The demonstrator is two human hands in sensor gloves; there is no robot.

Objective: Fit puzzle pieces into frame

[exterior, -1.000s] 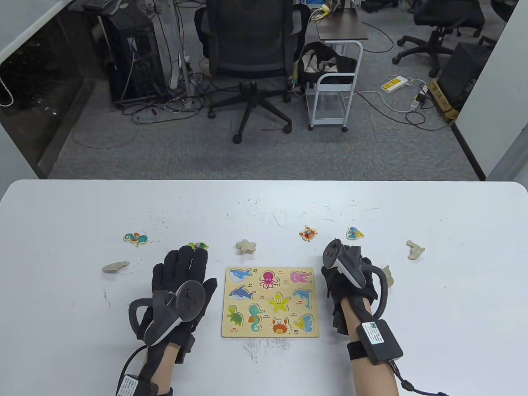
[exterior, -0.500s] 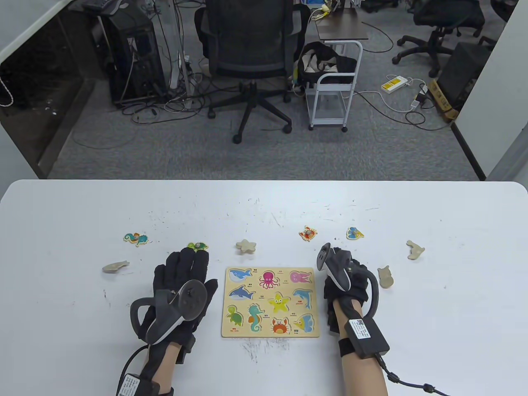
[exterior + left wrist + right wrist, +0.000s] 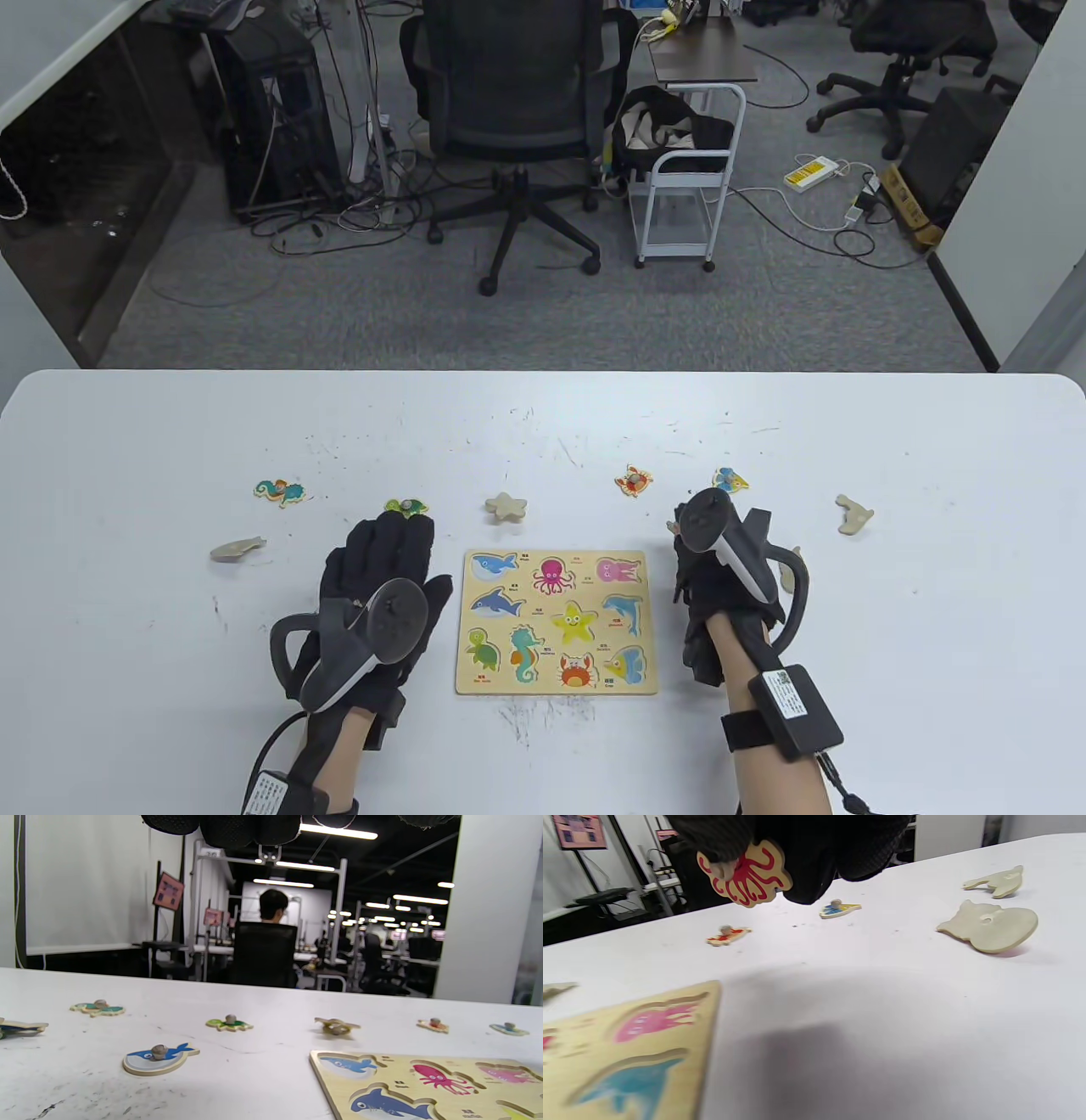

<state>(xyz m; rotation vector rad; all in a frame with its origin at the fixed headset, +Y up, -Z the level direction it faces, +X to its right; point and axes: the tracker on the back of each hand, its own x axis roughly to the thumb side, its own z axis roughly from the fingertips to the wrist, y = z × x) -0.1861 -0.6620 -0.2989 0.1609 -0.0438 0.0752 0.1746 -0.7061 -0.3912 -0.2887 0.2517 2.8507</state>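
The wooden puzzle frame [image 3: 556, 622] lies flat between my hands, its printed animal hollows showing; it also appears in the left wrist view [image 3: 424, 1086] and the right wrist view [image 3: 628, 1052]. My right hand [image 3: 708, 586] hovers just right of the frame's top right corner and pinches the red octopus piece [image 3: 746, 878] above the table. My left hand [image 3: 382, 552] lies flat and open on the table left of the frame. A whale piece [image 3: 160, 1058] lies close in front of it, hidden by the hand in the table view.
Loose pieces lie beyond the frame: seahorse [image 3: 278, 491], turtle [image 3: 407, 507], face-down starfish [image 3: 506, 507], crab [image 3: 634, 480], fish [image 3: 730, 480]. Face-down pieces lie at the left [image 3: 237, 549], the far right [image 3: 853, 514], and beside my right hand [image 3: 990, 926].
My right hand shifted left, then came back right and a little forward with its wrist turned, and now partly covers the face-down piece beside it. My left hand barely moved.
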